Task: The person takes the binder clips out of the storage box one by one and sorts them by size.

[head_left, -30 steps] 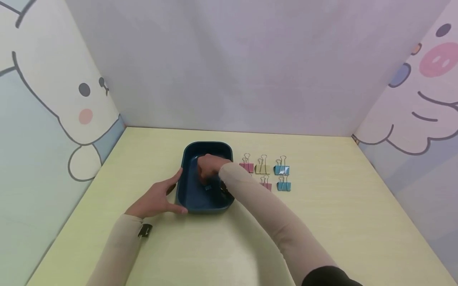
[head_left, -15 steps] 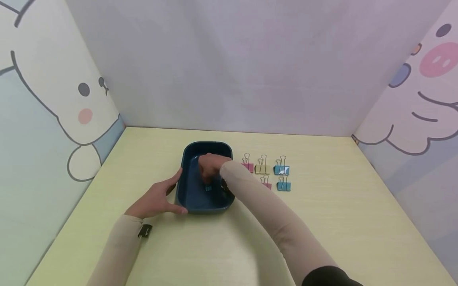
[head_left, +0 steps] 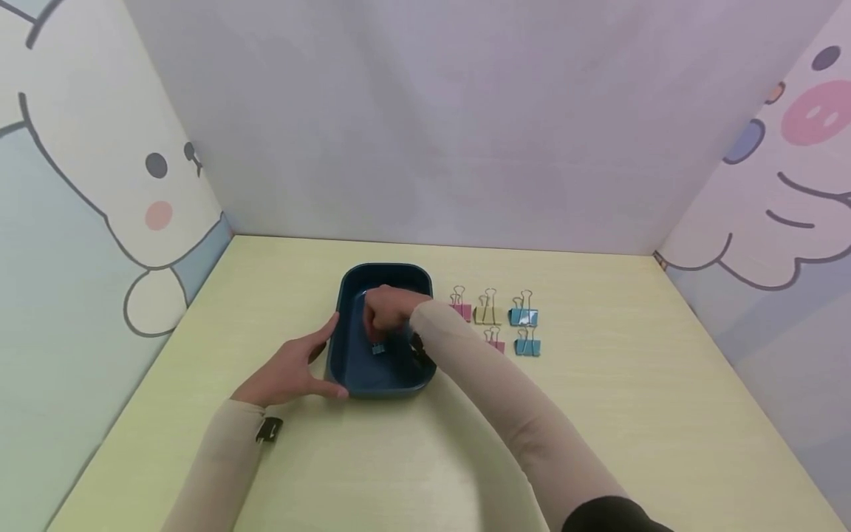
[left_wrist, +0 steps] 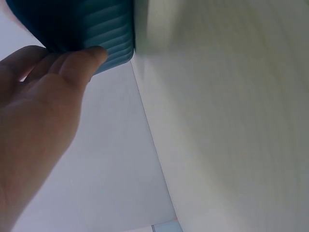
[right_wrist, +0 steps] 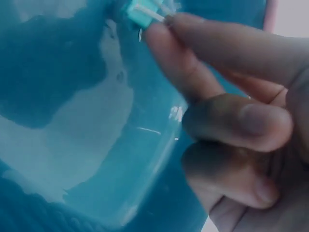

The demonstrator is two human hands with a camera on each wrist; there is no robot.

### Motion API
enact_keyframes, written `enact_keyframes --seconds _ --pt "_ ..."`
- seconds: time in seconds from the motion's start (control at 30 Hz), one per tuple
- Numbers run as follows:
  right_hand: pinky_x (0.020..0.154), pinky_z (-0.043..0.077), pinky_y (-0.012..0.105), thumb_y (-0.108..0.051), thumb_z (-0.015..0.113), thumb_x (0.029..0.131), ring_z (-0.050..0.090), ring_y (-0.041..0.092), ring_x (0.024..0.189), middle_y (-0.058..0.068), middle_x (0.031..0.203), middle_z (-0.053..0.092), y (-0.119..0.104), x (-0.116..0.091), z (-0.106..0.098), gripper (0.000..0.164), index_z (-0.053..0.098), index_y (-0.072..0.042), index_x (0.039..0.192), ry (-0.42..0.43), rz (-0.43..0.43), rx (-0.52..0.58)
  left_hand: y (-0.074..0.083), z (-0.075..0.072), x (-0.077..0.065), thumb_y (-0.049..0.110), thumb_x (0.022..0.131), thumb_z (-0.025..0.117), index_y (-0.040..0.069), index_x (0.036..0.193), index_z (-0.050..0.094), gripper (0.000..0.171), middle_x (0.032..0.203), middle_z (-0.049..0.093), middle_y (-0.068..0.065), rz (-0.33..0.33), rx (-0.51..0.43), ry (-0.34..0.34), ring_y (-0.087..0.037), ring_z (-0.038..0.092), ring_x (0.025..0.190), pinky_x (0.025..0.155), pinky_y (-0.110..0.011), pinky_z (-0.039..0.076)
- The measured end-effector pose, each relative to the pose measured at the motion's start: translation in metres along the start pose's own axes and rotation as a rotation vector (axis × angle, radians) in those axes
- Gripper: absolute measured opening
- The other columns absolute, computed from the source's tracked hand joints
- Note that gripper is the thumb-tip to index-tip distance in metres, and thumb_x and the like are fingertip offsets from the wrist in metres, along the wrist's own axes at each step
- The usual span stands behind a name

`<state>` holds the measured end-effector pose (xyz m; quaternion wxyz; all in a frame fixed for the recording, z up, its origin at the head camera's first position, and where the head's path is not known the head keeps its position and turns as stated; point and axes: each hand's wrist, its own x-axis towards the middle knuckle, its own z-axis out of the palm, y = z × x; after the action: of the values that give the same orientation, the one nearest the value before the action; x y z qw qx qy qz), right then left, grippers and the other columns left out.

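My right hand [head_left: 391,309] reaches down into a dark blue rectangular tray [head_left: 337,373]. Between thumb and forefinger it pinches a small turquoise binder clip [head_left: 378,348] low in the tray. Close up in the right wrist view, the fingertips [right_wrist: 186,21] meet at the wire handles of the binder clip [right_wrist: 141,13], which is partly cut off by the frame's top. The other fingers are curled. My left hand [head_left: 292,369] lies against the tray's left side, thumb by its front corner. In the left wrist view its fingers touch the ribbed outer wall [left_wrist: 108,36].
Right of the tray, several binder clips stand in two rows: pink [head_left: 462,312], yellow [head_left: 487,315] and blue [head_left: 524,317] behind, pink [head_left: 495,345] and blue [head_left: 528,346] in front. My right sleeve [head_left: 499,391] crosses the tray's right edge and may hide more. Pale tabletop [head_left: 631,414] extends right.
My right hand has shifted slightly left inside the tray, and the turquoise binder clip has moved left with it. The left hand and the tray look unmoved.
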<state>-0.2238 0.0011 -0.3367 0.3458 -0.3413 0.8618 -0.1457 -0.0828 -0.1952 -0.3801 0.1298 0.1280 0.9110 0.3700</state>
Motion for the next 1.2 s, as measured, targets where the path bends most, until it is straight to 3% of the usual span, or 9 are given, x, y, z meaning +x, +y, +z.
enact_keyframes --seconds 0.3,0.6,0.9,1.2 --pt "0.075 0.058 0.022 -0.010 0.072 0.093 0.069 0.009 0.079 -0.006 0.087 0.076 -0.004 -0.015 -0.010 0.020 0.080 -0.021 0.079 0.068 -0.172 -0.082 0.000 0.000 0.000 0.050 0.070 0.088 0.021 0.163 0.008 0.126 0.169 0.019 -0.015 -0.008 0.008 0.000 -0.040 0.029 0.153 0.118 -0.058 0.037" --pt "0.074 0.059 0.021 -0.011 0.074 0.091 0.069 0.006 0.078 -0.008 0.083 0.076 0.006 -0.072 -0.024 0.014 0.080 -0.018 0.082 0.173 -0.264 -0.128 0.003 -0.001 0.000 0.050 0.070 0.089 0.021 0.163 0.007 0.127 0.168 0.018 -0.017 -0.029 0.026 -0.016 -0.042 0.028 0.152 0.117 -0.061 0.037" --pt "0.069 0.058 0.025 -0.007 0.074 0.089 0.067 0.012 0.072 -0.005 0.082 0.076 0.057 -0.133 -0.020 0.014 0.080 -0.017 0.083 0.291 -0.172 -0.025 0.001 -0.003 0.002 0.046 0.070 0.090 0.015 0.163 0.009 0.126 0.168 0.017 -0.016 -0.005 0.011 -0.001 -0.042 0.028 0.152 0.117 -0.056 0.039" --pt "0.066 0.057 0.024 -0.005 0.073 0.089 0.065 0.013 0.072 -0.004 0.084 0.076 0.121 -0.186 0.015 0.012 0.081 -0.014 0.086 0.387 -0.073 0.090 0.000 -0.001 0.000 0.046 0.070 0.090 0.016 0.163 0.008 0.127 0.168 0.017 -0.019 -0.020 0.017 -0.015 -0.043 0.028 0.151 0.117 -0.056 0.039"
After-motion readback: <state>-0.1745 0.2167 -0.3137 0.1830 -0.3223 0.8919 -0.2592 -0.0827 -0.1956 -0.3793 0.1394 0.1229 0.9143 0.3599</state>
